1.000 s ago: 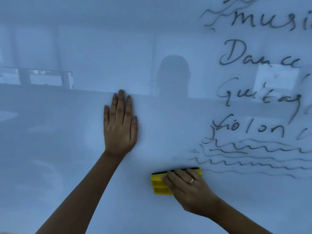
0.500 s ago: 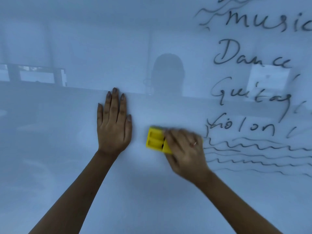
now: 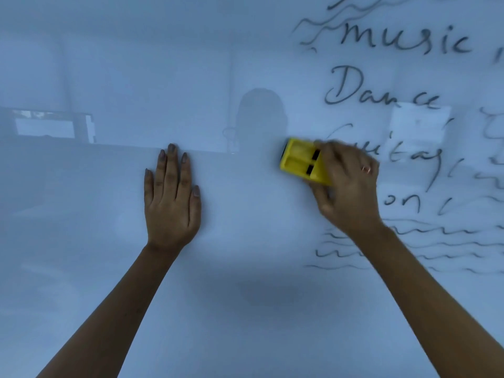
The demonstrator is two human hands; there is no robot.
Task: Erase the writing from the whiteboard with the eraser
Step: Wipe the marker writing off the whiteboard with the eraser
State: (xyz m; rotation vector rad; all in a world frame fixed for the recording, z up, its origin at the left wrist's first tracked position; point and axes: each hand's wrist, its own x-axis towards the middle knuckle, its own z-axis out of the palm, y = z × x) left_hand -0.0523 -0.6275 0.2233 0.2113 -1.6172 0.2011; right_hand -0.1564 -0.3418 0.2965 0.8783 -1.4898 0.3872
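The whiteboard [image 3: 109, 268] fills the head view. Black handwriting [image 3: 403, 42] covers its right part: "music", "Dance", a partly hidden third word, "on" and wavy lines below. My right hand [image 3: 346, 186] grips a yellow eraser [image 3: 298, 162] and presses it on the board over the start of the third word, blurred by motion. My left hand [image 3: 171, 200] lies flat on the board to the left, fingers up and together, holding nothing.
The board's left and lower parts carry no writing, only dim reflections of a room and a person's outline [image 3: 260, 118]. More marks [image 3: 493, 137] run off the right edge.
My right hand has carried the eraser up and to the right, from below the wavy lines to the third word. The first letters of "Violon" are gone. My left hand stayed flat.
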